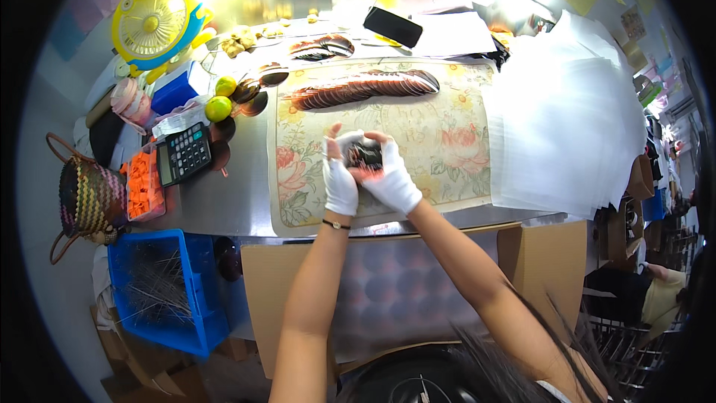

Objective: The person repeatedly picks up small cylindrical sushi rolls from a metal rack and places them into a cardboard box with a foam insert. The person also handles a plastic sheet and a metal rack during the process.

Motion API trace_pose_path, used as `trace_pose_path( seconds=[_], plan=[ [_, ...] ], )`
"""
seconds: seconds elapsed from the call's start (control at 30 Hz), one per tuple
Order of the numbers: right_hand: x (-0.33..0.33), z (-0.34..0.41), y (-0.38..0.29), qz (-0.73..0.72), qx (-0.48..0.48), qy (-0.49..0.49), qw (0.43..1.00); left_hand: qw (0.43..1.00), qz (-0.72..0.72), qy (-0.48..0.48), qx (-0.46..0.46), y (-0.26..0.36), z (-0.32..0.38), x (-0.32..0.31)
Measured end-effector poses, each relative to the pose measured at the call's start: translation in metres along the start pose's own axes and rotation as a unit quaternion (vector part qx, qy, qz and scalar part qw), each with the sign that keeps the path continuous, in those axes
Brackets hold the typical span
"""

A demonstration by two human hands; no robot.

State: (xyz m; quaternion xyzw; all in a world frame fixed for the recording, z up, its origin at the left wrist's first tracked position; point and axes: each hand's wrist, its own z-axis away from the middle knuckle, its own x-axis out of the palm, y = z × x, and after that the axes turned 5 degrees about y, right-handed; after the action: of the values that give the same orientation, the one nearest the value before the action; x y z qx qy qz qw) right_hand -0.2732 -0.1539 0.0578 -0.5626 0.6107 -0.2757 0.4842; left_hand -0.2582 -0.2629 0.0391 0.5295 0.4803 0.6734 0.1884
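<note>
My left hand (340, 179) and my right hand (394, 182) wear white gloves with bare fingertips. Between them they grip a small bunch of dark, shiny lenses (366, 155), blurred and partly covered by the fingers. Both hands are over the near part of a floral mat (386, 129). Beyond them, a long overlapping row of brown tinted lenses (363, 90) lies across the mat. A shorter overlapping pile of lenses (321, 47) sits at the mat's far edge. Several loose dark lenses (253, 104) rest on the metal table to the left.
At right lies a stack of translucent sheets (559, 123). A phone (393, 27) is at the back. Leftward are a calculator (184, 154), two green-yellow fruits (218, 108), a yellow fan (151, 19) and a blue crate (193, 291). An open cardboard box (540, 274) with layered round shapes stands below the table edge.
</note>
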Motion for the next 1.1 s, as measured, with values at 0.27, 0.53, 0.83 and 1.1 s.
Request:
trace_pose_path(
  seconds=[0.27,0.53,0.83,1.1],
  plan=[
    [-0.068,0.034,-0.029,-0.082,0.115,-0.037,0.989,0.993,-0.096,-0.023,-0.066,0.034,0.057,0.002],
    [-0.132,0.081,-0.055,-0.034,0.119,-0.073,0.990,0.974,-0.050,-0.032,-0.219,0.085,0.185,0.039],
    [-0.168,0.194,-0.140,-0.009,0.067,-0.236,0.969,0.857,0.309,-0.041,-0.411,0.045,0.256,-0.007],
    [-0.165,0.220,-0.143,0.008,0.415,-0.283,0.864,0.913,0.147,-0.222,-0.310,0.070,0.265,0.001]
  ],
)
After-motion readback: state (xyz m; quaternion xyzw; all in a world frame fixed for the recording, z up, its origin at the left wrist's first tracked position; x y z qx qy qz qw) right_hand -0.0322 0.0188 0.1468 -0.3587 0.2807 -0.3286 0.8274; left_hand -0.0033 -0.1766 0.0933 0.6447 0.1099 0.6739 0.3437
